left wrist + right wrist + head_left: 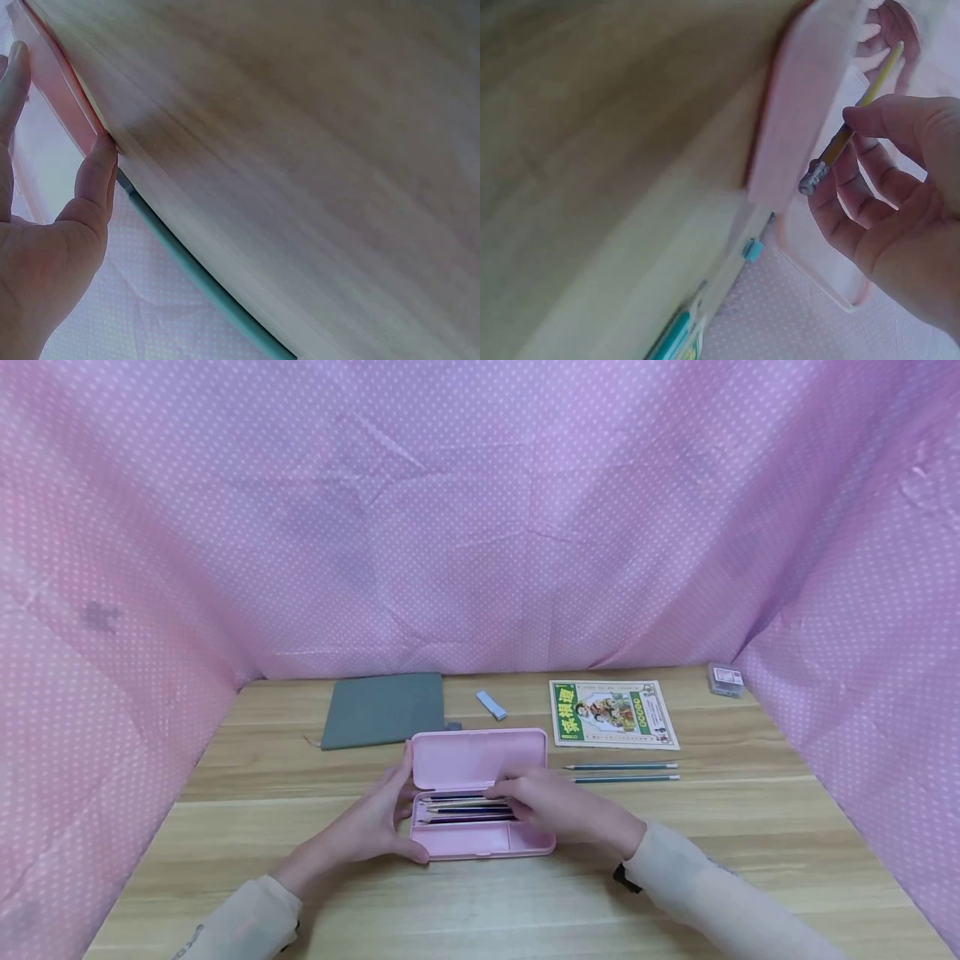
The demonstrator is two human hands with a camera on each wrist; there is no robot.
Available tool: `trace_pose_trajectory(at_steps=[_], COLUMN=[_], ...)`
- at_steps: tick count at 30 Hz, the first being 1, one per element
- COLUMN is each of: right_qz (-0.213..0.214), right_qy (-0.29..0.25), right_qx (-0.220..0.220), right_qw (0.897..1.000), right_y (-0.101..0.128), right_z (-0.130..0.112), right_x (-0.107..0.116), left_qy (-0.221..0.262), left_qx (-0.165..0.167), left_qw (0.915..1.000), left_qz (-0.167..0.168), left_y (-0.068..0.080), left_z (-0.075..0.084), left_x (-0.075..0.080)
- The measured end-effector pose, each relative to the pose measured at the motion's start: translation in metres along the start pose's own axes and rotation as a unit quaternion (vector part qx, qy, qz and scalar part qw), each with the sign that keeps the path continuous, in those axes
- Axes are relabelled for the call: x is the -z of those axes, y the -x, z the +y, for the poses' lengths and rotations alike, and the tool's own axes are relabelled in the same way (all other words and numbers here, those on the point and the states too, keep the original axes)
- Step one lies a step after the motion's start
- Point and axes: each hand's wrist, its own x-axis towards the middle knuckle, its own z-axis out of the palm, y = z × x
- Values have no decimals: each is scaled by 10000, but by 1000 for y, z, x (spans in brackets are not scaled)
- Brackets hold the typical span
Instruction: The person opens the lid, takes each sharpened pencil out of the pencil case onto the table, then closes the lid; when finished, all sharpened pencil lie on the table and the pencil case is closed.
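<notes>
Slim yellow pencil (877, 85) pinched over an open, smooth pink pencil case (461, 838).
Silver-ended, it lies roughly along the rectangular case, tip toward the left hand (375, 820). The right hand (542, 799) grips it between thumb and fingers, forearm slanting in; the left, spread, braces the case's left end on the wood-grained table (360, 906).

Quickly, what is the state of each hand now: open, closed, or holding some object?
Left hand: open, touching the left end of the pink pencil case.
Right hand: closed, pinching a yellowish pencil.
</notes>
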Motion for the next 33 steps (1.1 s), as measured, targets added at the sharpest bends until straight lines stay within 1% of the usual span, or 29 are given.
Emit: trace_pose_trajectory(at_steps=[6,10,13,17,19,22,27,33], right_qz=[185,393,525,551,603,728,871,1045], right_qy=[-662,-995,-1361,-1800,-1906,-1965,-1887,-1554], right_qx=[326,559,661,508,394,285,240,64], right_qw=[9971,9927,9871,9808,9790,9774,9779,9823], right_y=[3,10,20,38,47,61,85,117], right_z=[-1,3,10,20,26,37,54,77], right_x=[18,30,40,54,60,66,72,75], left_qy=[-63,-142,-147,-134,-142,-148,-144,-49], left_qx=[4,0,15,7,11,23,30,55], left_qw=[10000,9999,9999,9999,9999,9999,9999,10000], left_qz=[46,75,71,54,50,54,50,57], left_y=[0,0,-1,-2,-2,-2,-2,-2], left_z=[-1,-1,-1,-1,-1,0,0,0], left_x=[1,2,2,1,1,1,1,0])
